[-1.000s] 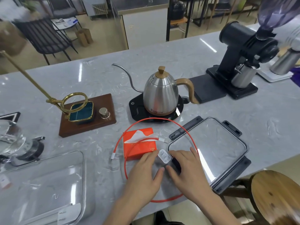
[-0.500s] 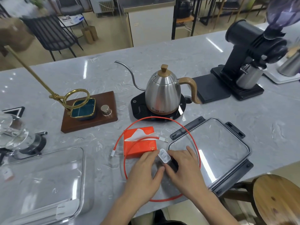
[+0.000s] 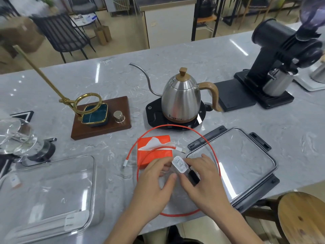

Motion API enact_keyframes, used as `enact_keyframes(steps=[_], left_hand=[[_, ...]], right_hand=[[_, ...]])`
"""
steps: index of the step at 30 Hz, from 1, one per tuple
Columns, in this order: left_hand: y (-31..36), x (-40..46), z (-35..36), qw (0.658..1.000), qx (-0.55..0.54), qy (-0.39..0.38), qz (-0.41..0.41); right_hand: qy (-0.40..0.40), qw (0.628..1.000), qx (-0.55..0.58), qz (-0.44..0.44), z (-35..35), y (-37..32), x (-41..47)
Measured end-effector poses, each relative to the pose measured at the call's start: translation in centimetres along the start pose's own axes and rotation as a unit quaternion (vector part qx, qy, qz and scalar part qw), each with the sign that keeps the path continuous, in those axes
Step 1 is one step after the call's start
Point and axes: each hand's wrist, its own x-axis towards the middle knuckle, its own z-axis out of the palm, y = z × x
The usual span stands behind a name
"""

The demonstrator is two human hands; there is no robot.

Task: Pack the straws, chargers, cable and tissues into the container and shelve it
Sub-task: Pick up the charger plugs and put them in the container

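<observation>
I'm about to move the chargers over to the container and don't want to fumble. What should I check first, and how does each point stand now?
1. White charger held between the left hand and right hand: ok.
2. Black charger secured under the right hand: cannot tell, mostly hidden.
3. Red cable clear of the hands: not ok, its loop surrounds them.
4. Clear container open: ok.
5. Lid off, lying aside: ok.
6. Straws located: cannot tell.
</observation>
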Motion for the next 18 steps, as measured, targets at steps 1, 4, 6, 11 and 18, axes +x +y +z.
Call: enact_keyframes(steps=[1,4,6,11,18], left_hand=[[0.1,0.0,-0.3,1.0,-0.008,0.008,0.004],[0.7,-0.1,-1.5,0.999,-0.038,0.019,0.003],[0.9,-0.3,-2.5,0.998,-0.053,0.024,0.004],[1.1,-0.7,-5.0,0.996,-0.071,0.04,0.023],[0.4,-1.7,-8.7,0.993,-0.11,0.045,0.009]], right_hand=[[0.002,1.0,0.008,-0.002,-0.2,-0.3,0.0],[0.007,0.999,0.04,-0.012,-0.8,-1.9,0.2],[0.008,0.998,0.052,-0.03,-0.9,-3.0,0.5],[0.008,0.995,0.063,-0.071,-0.8,-5.5,1.4],[-0.026,0.992,0.059,-0.106,1.2,-8.8,2.1]])
